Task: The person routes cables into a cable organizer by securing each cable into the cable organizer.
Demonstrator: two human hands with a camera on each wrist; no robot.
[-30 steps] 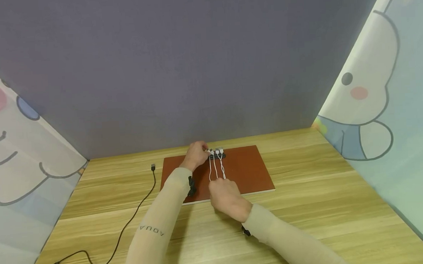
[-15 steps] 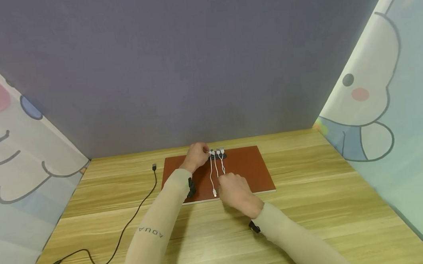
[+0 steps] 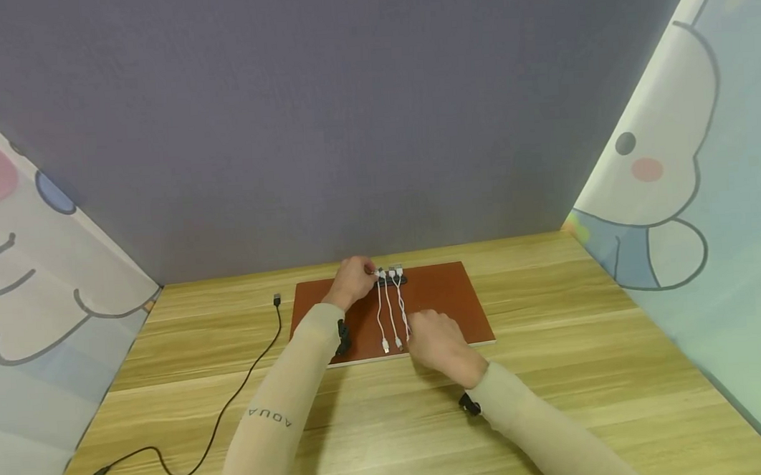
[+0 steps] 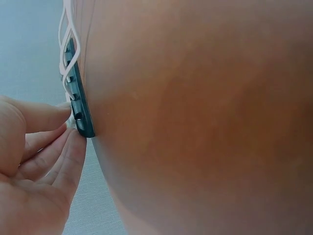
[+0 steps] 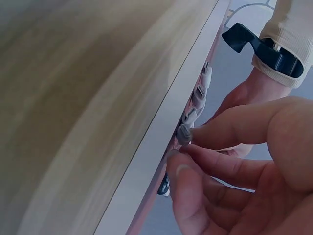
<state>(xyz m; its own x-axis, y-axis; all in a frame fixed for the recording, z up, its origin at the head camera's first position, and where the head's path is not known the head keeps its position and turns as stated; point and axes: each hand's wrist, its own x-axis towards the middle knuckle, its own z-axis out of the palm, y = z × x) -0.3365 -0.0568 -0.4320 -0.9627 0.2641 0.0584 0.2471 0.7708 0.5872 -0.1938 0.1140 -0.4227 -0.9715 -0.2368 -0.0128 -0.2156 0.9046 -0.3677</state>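
A black cable clip strip (image 3: 392,280) sits at the far side of a red-brown board (image 3: 445,306), with several white USB cables held in its slots. Their white cords run toward the near edge, where a left connector (image 3: 385,346) and a second connector (image 3: 399,344) lie side by side. My left hand (image 3: 352,278) pinches at the strip's left end; a whitish plug there is mostly hidden by thumb and fingers. At the near edge, my right hand (image 3: 439,340) pinches the end of a white cable, whose connector (image 5: 184,134) shows by the index fingertip.
A black USB cable (image 3: 224,411) lies in a loose curve on the wooden table (image 3: 593,355), left of the board. Behind stands a grey wall (image 3: 374,123). Cartoon-printed curtains (image 3: 660,144) flank both sides.
My right hand has shifted rightward along the board's near edge, uncovering two white connectors that now lie lined up. My left hand has stayed at the clip strip.
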